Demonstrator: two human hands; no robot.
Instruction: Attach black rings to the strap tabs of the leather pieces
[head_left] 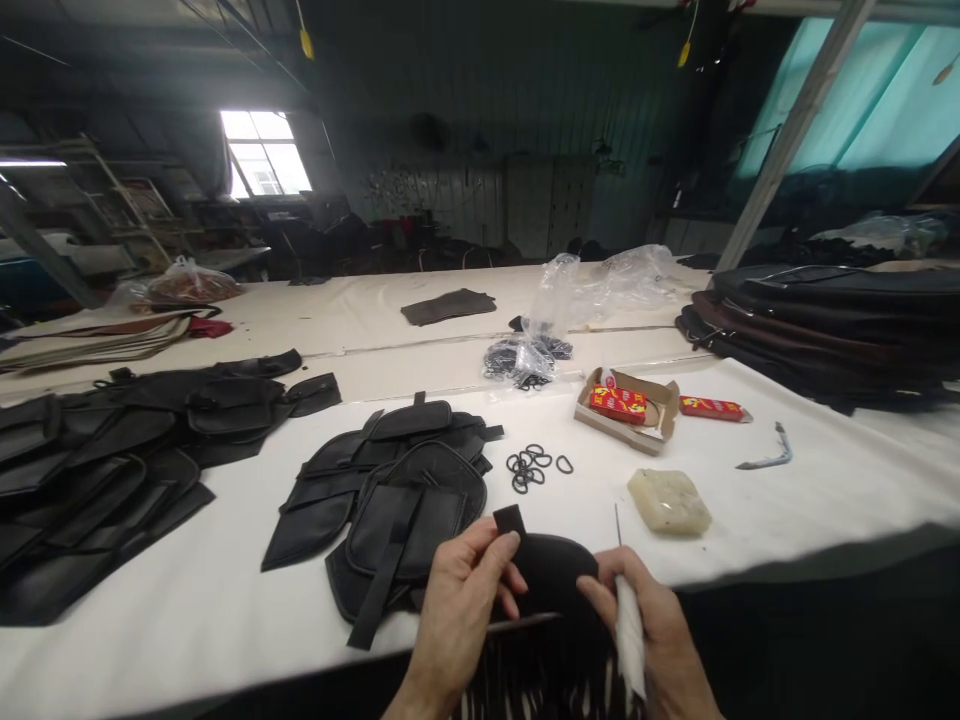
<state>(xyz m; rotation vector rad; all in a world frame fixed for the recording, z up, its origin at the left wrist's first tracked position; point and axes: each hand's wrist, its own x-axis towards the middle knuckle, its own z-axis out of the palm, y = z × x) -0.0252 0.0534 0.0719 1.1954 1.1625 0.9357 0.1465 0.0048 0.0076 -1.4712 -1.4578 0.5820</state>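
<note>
My left hand (463, 588) is closed on a black leather piece (553, 572), pinching its short strap tab near the table's front edge. My right hand (646, 618) grips an awl with a white handle (628, 630), its thin needle pointing up beside the leather piece. Just beyond my hands lies a pile of black leather pieces with straps (397, 495). A few small black rings (531, 467) lie loose on the white table (187, 600) behind it.
A larger heap of black leather parts (112, 470) fills the left. A pale wax block (669, 501), an open cardboard box with red packets (626, 405), a metal tool (769, 457), a plastic bag of rings (532, 350) and stacked dark sheets (832, 320) lie right.
</note>
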